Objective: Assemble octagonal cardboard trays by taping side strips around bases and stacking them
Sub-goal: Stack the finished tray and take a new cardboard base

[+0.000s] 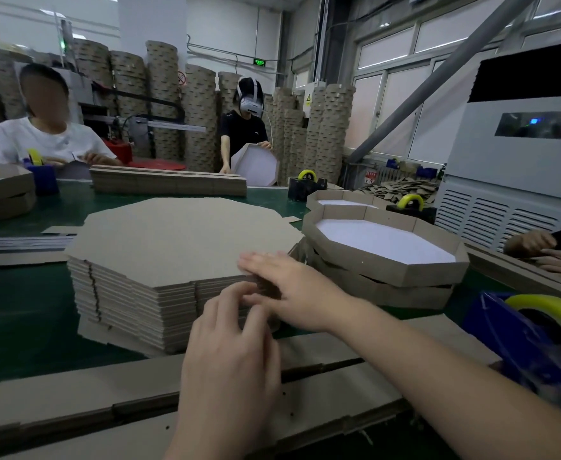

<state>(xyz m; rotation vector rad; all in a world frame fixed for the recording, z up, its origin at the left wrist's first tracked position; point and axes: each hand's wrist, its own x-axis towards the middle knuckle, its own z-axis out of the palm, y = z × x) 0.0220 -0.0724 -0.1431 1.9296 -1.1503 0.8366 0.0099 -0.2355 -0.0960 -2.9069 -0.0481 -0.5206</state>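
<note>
At the near edge of the stack of octagonal bases [179, 234], mid green table [17, 310] — presses the right hand [289, 287] flat on the top sheet, fingers straight and pointing left. Curls the left hand [229, 340] against the same front edge just below, fingertips at the sheet edges beside the right thumb; cannot tell whether pinching a sheet or only touching. Just right of the stack: finished trays [385, 260] piled up, white insides upward, close by the right wrist. Between body and stack — long side strips [73, 403] lying flat across the table front, under the left forearm. Far right, beside the right forearm: blue tape dispenser [537, 327] with a yellowish roll. Beyond the stack, well apart: bundle of strips [169, 184]. At the right edge: another person's hands [544, 250] on cardboard.
</note>
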